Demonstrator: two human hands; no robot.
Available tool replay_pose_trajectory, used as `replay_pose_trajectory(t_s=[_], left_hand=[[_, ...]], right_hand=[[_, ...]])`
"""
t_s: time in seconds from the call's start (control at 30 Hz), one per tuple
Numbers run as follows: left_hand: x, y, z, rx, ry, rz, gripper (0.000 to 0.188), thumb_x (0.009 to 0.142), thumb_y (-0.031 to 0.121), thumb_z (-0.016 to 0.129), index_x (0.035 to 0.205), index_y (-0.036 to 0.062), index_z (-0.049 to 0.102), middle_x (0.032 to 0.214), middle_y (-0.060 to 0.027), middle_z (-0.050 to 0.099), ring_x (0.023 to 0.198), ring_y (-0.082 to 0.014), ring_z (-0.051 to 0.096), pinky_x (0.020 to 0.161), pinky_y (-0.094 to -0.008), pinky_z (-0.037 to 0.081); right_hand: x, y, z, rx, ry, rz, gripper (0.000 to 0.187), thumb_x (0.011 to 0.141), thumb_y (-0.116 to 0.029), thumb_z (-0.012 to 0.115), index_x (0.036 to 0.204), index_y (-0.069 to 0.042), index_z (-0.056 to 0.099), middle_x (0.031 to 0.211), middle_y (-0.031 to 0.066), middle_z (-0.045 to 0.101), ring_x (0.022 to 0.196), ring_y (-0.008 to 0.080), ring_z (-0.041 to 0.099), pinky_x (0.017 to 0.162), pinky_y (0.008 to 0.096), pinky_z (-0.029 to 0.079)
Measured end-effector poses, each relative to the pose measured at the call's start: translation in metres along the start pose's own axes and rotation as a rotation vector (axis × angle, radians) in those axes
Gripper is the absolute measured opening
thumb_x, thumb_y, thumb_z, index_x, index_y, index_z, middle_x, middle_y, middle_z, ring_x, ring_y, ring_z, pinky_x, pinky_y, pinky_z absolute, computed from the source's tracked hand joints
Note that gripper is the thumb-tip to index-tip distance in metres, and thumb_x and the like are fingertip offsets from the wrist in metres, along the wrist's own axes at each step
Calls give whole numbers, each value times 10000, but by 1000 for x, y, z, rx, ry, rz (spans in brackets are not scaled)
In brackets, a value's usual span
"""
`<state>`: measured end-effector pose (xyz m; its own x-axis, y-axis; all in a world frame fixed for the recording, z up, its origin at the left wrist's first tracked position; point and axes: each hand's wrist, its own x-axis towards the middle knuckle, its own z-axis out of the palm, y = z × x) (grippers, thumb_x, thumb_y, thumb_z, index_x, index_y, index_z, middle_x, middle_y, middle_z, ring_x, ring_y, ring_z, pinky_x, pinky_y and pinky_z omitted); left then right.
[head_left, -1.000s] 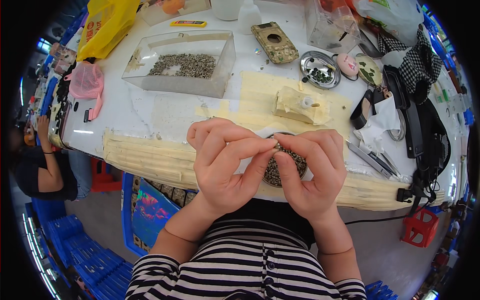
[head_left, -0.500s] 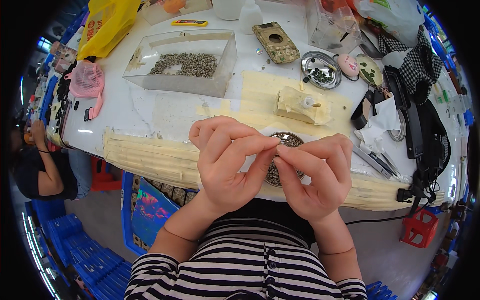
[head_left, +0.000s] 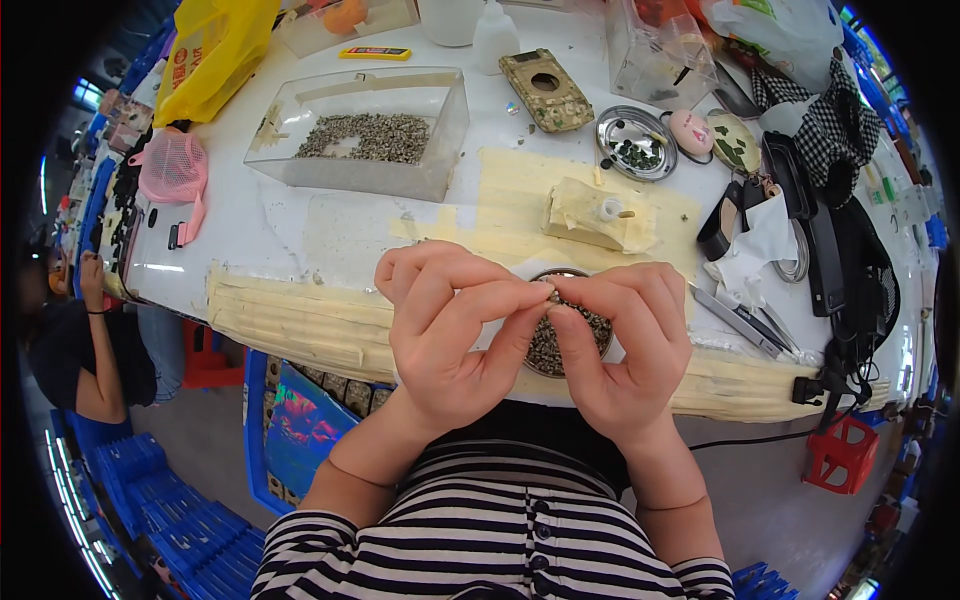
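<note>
My left hand (head_left: 440, 340) and my right hand (head_left: 635, 350) meet fingertip to fingertip, each with thumb and forefinger pinched together. Whatever lies between the tips is too small to make out. Just beneath them is a round metal dish (head_left: 562, 271) on the near part of the table. Many tiny grey-brown pieces (head_left: 543, 352) fill it, partly covered by my fingers. Beyond my right hand sits a tape-covered block (head_left: 580, 222) with a small white nozzle-like piece (head_left: 609, 209) on top.
A clear bin (head_left: 400, 185) of similar grey pieces stands at the far left. Behind the block are a camouflage-patterned case (head_left: 545, 90) and a metal dish (head_left: 661, 172) with dark green bits. Tweezers (head_left: 738, 322) lie to the right. A person (head_left: 95, 350) sits at the far left.
My right hand has shifted slightly left and up, while my left hand has barely moved. Both stay pinched together over the dish. The person at the left has moved an arm.
</note>
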<state>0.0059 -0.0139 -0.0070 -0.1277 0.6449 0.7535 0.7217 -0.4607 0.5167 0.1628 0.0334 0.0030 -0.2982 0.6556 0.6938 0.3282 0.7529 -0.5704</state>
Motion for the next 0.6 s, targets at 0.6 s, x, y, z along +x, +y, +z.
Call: replay_pose_trajectory(t_s=[0.6], left_hand=[[0,1,1,15,-5,4,250,712,58,826,935,139,747,860,28,633,821,-184,550,823,-344,321]], right_hand=[[-3,1,-2,-46,60,-88,247,695,-102,835,925,-120,747,783,-32,618,698,169,523,714,326,366]])
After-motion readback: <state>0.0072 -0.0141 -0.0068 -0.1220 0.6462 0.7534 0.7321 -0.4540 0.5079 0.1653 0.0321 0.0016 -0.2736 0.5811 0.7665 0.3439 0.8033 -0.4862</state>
